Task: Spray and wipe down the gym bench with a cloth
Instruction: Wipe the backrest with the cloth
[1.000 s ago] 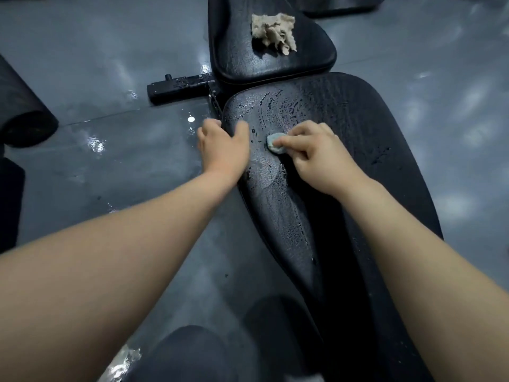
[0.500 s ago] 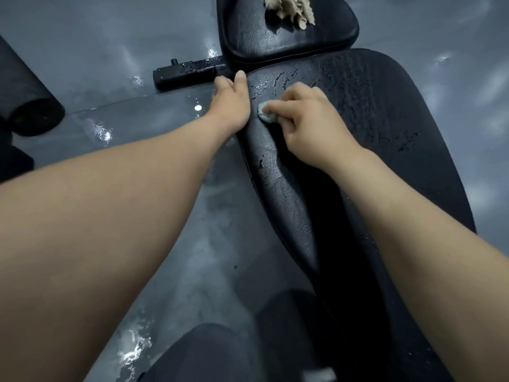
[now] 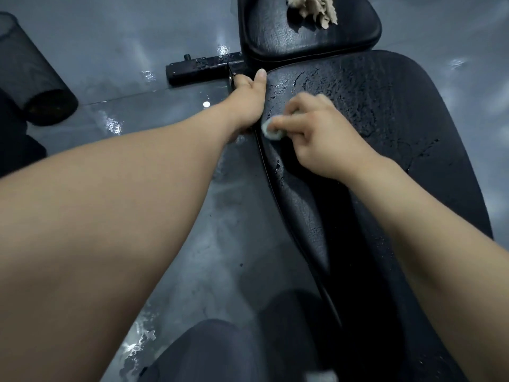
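Note:
The black gym bench back pad runs from the middle to the lower right, its cracked surface wet in patches. My right hand pinches a small pale blue-white cloth wad and presses it on the pad near its left edge. My left hand grips that left edge near the top corner, thumb lying on the pad, fingers curled under. A crumpled beige cloth lies on the separate seat pad at the top.
A black metal frame bar sticks out left from under the bench onto the shiny grey floor. A dark cylindrical roller lies at the far left. Wet glints mark the floor. My dark-clothed knee is at the bottom.
My right hand has slid the cloth wad down the pad's left edge, toward me. The left hand keeps its grip on the pad edge. The view has shifted slightly.

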`<state>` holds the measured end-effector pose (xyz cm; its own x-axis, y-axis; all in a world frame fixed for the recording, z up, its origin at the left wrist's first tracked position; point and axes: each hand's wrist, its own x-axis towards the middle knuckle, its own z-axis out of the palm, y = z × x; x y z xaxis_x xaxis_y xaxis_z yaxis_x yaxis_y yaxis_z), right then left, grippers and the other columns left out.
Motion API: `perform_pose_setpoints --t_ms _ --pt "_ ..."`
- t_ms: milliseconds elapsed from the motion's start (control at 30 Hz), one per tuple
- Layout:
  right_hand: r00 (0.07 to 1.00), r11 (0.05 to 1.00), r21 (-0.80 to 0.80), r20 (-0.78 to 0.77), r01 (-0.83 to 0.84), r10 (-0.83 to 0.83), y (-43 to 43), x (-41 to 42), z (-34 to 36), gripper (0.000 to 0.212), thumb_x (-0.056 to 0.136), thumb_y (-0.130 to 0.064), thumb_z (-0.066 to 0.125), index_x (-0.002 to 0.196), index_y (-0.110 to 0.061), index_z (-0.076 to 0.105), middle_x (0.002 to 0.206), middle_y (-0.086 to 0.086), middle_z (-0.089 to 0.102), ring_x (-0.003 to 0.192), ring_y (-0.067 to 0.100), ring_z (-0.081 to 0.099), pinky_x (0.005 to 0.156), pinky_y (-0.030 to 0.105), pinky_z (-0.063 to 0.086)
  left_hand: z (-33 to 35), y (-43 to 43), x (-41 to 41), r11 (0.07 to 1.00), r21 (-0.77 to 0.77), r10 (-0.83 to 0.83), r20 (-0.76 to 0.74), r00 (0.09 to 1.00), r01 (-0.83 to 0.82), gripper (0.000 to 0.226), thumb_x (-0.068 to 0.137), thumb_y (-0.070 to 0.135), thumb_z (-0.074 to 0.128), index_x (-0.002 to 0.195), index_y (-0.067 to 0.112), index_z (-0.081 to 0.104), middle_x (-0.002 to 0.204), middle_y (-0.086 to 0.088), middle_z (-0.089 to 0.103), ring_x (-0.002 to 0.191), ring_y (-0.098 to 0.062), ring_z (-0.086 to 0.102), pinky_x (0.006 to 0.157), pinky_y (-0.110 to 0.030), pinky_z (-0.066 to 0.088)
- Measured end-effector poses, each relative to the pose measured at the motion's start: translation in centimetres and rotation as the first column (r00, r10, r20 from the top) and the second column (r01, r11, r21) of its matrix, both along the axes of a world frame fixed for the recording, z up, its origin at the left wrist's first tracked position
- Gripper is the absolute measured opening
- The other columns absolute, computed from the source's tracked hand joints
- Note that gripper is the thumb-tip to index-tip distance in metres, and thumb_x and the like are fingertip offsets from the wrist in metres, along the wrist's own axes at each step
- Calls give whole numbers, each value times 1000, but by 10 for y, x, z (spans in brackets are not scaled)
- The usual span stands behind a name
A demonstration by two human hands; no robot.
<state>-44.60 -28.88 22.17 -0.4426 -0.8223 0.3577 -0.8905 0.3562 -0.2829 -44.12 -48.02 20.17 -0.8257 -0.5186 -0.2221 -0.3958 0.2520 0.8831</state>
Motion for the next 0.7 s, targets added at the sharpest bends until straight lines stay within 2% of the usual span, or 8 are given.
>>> perform_pose_setpoints --t_ms 133,333,500,567,633,700 --pt "990 989 48 10 -141 141 24 17 -1 41 88 -6 51 109 -27 78 107 5 61 87 29 48 82 41 46 0 -2 1 1000 -9 -7 11 1000 7 50 93 72 24 109 27 36 115 -4 60 112 -27 59 102 -59 46" --pt "999 999 -13 17 47 -47 -16 10 -2 48 88 -13 41 110 -36 77 107 6 56 90 29 46 82 49 49 2 -1 3 1000 -8 0 8 1000 0 49 98 68 24 114 24 37 106 -2 59 107 -26 61 100 -56 49" --pt "993 992 54 -24 -110 111 14 20 -10 47 88 -9 43 113 -34 75 107 7 56 86 30 47 79 46 49 -2 -1 0 999 -37 -3 2 1000 3 45 103 64 23 112 22 35 98 1 55 91 -20 53 89 -46 45" --pt "992 992 73 -55 -107 111 14 19 -6 47 88 -11 43 113 -35 75 106 8 56 87 31 48 78 46 49 -3 -3 0 1000 -24 3 0 1000 -3 44 103 64 23 112 22 35 99 1 56 94 -20 55 93 -45 46" --pt "998 997 73 -62 -27 31 0 15 -2 46 89 -15 42 113 -39 74 107 6 55 87 31 47 78 47 49 -3 -4 0 1000 -8 9 -5 1000 -9 45 103 64 24 113 22 36 104 1 57 101 -20 57 100 -50 47" --pt "998 998 56 -55 20 -17 -11 12 0 46 89 -16 42 113 -40 73 108 5 55 87 29 45 80 47 50 0 -2 3 1000 -15 5 6 1000 -5 45 104 63 24 115 22 37 103 1 56 100 -18 55 102 -51 48"
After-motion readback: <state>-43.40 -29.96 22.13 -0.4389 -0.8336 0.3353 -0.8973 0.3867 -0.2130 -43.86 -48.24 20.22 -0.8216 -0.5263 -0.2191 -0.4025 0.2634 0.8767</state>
